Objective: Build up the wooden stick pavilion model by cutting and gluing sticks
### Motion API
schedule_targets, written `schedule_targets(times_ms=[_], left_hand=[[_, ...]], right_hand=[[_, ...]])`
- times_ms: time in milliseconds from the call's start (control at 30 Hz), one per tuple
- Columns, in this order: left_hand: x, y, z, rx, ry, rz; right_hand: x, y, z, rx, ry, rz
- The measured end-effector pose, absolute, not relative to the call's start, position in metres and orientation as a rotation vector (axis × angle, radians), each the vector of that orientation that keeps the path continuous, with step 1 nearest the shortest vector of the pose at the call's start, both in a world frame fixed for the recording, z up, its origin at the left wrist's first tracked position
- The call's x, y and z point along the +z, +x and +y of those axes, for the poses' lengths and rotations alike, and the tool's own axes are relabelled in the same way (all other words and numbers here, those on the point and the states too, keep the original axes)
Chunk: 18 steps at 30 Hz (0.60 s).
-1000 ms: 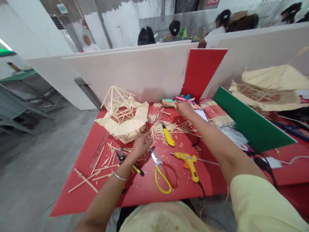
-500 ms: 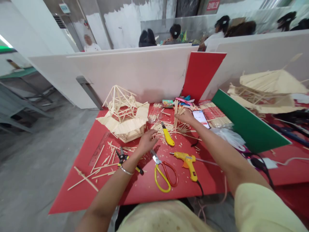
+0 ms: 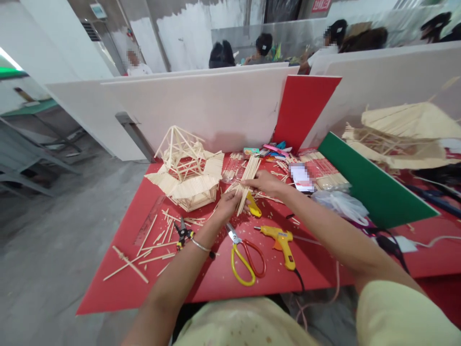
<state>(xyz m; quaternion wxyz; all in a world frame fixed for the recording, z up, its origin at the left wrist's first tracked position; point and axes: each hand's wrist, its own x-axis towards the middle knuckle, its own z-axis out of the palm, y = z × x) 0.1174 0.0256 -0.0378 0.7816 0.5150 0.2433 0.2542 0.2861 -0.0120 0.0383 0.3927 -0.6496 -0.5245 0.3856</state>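
Observation:
My right hand (image 3: 265, 182) is closed on a bundle of thin wooden sticks (image 3: 249, 174) that slants up and away over the red table (image 3: 212, 283). My left hand (image 3: 227, 204) meets the lower end of that bundle, fingers curled on it. Just left of my hands stands a small house model built of sticks (image 3: 185, 170). A yellow utility knife (image 3: 254, 206) lies partly under the bundle. Yellow-handled scissors (image 3: 245, 257) and a yellow glue gun (image 3: 283, 240) lie nearer to me.
Loose sticks (image 3: 151, 245) and black pliers (image 3: 183, 234) lie scattered on the left. A phone (image 3: 301, 177), stick packets (image 3: 324, 173), a green board (image 3: 374, 185) and another stick model (image 3: 403, 134) are at right. White partitions (image 3: 201, 105) stand behind; people sit beyond.
My right hand picked up the stick bundle from the far side of the table and brought it nearer. My left hand left the loose sticks and rose to meet the bundle's lower end.

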Motion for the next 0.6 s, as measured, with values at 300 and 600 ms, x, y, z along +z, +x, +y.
schedule_targets(times_ms=[300, 600], left_hand=[[-0.023, 0.093, 0.010, 0.825, 1.118, 0.798], [-0.012, 0.065, -0.010, 0.777, 1.028, 0.687]], right_hand=[[0.028, 0.320, -0.004, 0.943, -1.945, -1.299], [0.026, 0.353, 0.000, 0.699, -2.439, -1.477]])
